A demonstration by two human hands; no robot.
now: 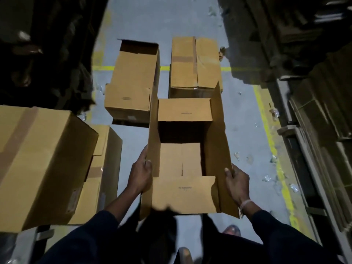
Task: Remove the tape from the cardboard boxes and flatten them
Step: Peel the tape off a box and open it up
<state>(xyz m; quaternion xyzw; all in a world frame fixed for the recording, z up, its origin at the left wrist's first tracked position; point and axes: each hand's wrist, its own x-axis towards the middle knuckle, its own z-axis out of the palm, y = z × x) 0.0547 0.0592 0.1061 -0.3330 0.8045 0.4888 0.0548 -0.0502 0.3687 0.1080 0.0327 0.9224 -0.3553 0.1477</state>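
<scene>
Gripping open box (187, 161) flaps, left hand (140, 173), right hand (237, 182), box's near edge hidden.

Warehouse: yellow floor lines (264, 119), stacked cardboard (312, 35).

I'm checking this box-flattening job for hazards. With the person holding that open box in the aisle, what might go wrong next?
1. The left hand and right hand grip the side flaps of the open box; collapsing it could pinch fingers.
2. Plastic scraps litter the floor near the feet, so a slip seems possible.
3. The taped box and an opened box crowd the aisle ahead, a likely trip hazard in dim light.
</scene>
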